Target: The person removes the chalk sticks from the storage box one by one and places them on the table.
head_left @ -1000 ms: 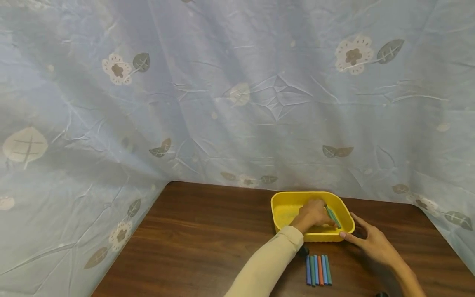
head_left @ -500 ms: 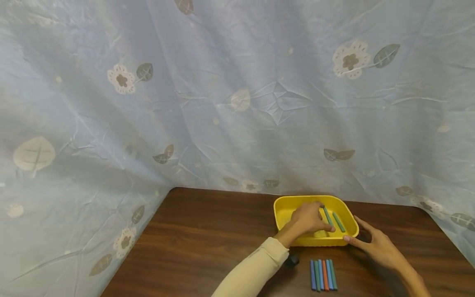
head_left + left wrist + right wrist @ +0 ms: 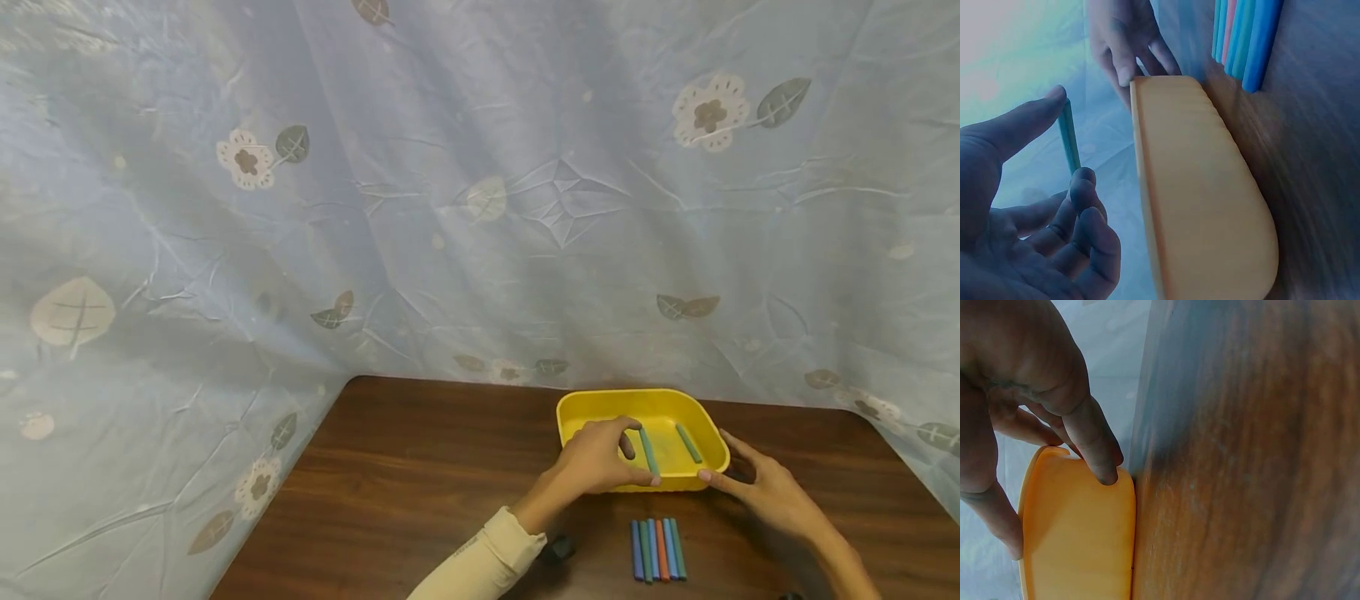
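My left hand (image 3: 596, 457) pinches a green chalk stick (image 3: 648, 451) by its two ends, between thumb and finger, above the yellow tray (image 3: 600, 402). In the left wrist view that chalk stick (image 3: 1069, 137) is held up clear of the tray's rim, with the other fingers curled. A second green chalk stick (image 3: 688, 443) lies inside the tray towards its right side. My right hand (image 3: 772, 492) grips the tray's front right corner; in the right wrist view its fingers (image 3: 1094, 440) lie against the tray's outer wall (image 3: 1079, 531).
A row of several chalk sticks (image 3: 657, 550), blue, green and orange-red, lies side by side on the brown wooden table (image 3: 420, 483) in front of the tray. A patterned cloth (image 3: 480, 275) hangs behind the table. Something small and black (image 3: 557, 548) shows beside the left wrist.
My left hand has come up from the tray's floor and moved left and nearer, bringing one green chalk stick. The other green stick stays in the tray. My right hand keeps to the tray's corner.
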Demonstrator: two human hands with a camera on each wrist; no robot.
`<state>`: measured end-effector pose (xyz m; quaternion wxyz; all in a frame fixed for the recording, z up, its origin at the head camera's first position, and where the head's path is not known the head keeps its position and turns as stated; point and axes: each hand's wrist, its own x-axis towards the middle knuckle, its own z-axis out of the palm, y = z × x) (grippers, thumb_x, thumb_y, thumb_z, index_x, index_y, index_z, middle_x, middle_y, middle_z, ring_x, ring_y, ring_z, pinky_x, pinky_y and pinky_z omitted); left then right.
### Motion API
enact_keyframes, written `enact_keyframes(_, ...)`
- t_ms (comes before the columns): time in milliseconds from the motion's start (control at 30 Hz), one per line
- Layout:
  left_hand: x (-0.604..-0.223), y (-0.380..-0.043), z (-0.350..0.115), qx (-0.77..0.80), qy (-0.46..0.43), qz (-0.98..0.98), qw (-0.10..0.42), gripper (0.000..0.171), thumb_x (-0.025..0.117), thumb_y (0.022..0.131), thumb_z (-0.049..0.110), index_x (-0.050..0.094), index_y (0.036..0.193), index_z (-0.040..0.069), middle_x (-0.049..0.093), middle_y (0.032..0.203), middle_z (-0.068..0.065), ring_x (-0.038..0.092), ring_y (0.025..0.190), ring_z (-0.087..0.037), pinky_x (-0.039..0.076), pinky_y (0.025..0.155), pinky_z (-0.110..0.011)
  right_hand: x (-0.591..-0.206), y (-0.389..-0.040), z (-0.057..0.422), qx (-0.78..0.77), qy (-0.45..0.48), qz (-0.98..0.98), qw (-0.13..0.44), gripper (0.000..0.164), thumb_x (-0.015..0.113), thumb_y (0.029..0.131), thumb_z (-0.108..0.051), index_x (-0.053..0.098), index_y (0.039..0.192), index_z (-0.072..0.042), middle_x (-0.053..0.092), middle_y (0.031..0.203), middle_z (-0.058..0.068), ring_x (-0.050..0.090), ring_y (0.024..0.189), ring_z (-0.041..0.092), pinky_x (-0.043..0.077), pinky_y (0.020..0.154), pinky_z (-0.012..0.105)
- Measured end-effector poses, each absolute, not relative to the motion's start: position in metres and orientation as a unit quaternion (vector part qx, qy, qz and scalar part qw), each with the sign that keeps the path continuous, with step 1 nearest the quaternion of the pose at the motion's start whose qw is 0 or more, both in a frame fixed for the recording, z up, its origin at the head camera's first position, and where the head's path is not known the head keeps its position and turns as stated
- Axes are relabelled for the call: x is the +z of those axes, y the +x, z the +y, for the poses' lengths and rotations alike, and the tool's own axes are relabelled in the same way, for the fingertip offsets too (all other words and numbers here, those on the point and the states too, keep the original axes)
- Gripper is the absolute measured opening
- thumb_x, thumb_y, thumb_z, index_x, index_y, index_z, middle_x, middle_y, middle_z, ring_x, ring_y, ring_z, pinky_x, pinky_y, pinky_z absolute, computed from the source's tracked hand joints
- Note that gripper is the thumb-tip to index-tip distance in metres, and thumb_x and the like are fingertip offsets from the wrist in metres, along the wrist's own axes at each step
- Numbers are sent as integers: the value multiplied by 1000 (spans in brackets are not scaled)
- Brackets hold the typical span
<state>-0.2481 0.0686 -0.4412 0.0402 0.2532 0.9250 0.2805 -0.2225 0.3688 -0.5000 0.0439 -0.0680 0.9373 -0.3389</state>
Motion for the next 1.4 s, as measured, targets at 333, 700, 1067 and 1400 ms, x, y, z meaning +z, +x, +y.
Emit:
enact_keyframes(333,-446,-228,46,268,292,915,68,77,90,85,54,60,151,26,71,97,20,60,79,6,52,72,-16,-501,-224,369,-330,-63,941,44,99,67,104,-53,20,169,5,31,163,45,35,141,73,40,99,83)
enact_keyframes(700,-457,-218,38,246,316,914,69,77,90,84,54,63,149,25,71,95,21,58,77,9,51,72,-14,-502,-224,370,-326,-65,942,33,98,68,104,-53,22,168,5,33,163,44,36,141,72,40,99,84)
enact_keyframes(1067,-466,-209,36,244,307,915,94,76,91,83,54,62,149,28,66,90,24,56,73,10,49,68,-14,-501,-224,370,-327,-66,942,38,98,67,104,-53,20,169,5,32,162,46,35,140,74,40,98,85)
enact_keyframes(1400,-472,-204,37,215,303,922,112,73,91,82,55,64,146,31,63,85,24,55,73,8,48,68,-16,-501,-225,372,-323,-56,943,52,101,67,104,-56,18,169,4,29,163,46,31,141,75,35,100,86)
